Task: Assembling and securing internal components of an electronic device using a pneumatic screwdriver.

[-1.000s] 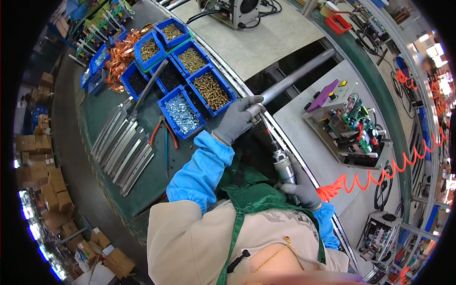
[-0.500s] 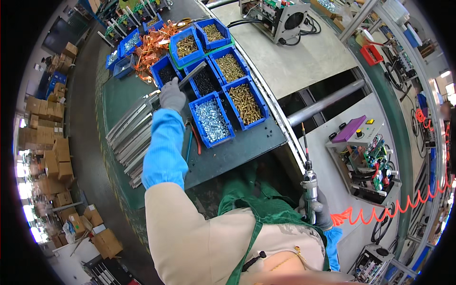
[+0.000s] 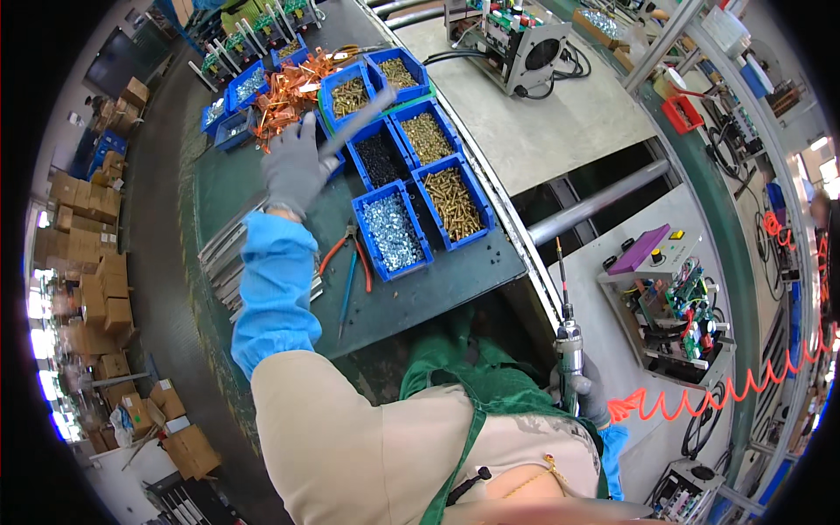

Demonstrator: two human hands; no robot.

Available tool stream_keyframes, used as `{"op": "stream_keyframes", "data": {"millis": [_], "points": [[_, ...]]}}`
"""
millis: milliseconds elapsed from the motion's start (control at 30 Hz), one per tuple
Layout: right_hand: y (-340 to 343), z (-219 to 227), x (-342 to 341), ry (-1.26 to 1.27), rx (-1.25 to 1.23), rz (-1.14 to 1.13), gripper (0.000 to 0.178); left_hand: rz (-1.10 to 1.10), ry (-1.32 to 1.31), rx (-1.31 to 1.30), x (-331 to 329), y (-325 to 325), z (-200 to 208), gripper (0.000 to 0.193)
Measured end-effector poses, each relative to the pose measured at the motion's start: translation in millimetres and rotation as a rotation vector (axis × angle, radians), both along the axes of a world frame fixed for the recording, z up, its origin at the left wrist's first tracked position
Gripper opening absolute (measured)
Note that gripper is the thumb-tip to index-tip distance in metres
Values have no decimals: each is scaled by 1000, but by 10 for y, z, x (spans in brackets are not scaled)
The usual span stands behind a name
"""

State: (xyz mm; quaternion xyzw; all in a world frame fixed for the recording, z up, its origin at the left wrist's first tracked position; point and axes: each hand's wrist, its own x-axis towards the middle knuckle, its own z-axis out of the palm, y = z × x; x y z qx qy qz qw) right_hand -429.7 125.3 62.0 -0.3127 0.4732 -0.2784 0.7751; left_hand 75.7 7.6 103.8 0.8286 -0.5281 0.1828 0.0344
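My left hand (image 3: 296, 171), in a grey glove, is over the workbench beside the blue screw bins. A flat grey metal strip (image 3: 360, 121), blurred by motion, sticks out from its thumb side across the bins; the other fingers are stretched out. Below the hand lies a bundle of similar metal strips (image 3: 229, 262), partly under my blue sleeve. Close to the hand are a bin of black screws (image 3: 378, 160) and a pile of copper-coloured parts (image 3: 289, 92). My right hand (image 3: 593, 389), gloved too, grips a silver power screwdriver (image 3: 570, 354), bit pointing up.
Bins of silver nuts (image 3: 391, 232) and brass screws (image 3: 452, 203) stand near the bench edge. Red-handled pliers (image 3: 350, 245) and a blue pen-like tool (image 3: 348, 293) lie beside them. An orange coiled hose (image 3: 700, 402) trails right. Opened electronic units (image 3: 674, 306) sit on the conveyor side.
My left hand has moved left and its fingers have spread. The metal strip has swung farther up over the bins, and the pliers have come into fuller view. My right hand stays put.
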Motion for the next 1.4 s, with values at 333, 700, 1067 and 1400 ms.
{"op": "stream_keyframes", "data": {"millis": [333,700,1067,1400], "points": [[59,-19,-62,6,20,-24,74,5,298,-127,-34,435,-758,38],[72,-22,-137,33,12,-28,73,-118,240,115,-672,738,-802,17],[542,-1,-679,2,35,-159,86,-698,1435,-371,-1663,185,289,27],[1593,-81,-855,71,-23,-471,81,-1634,194,-32,-4785,-16,327,38]]}}
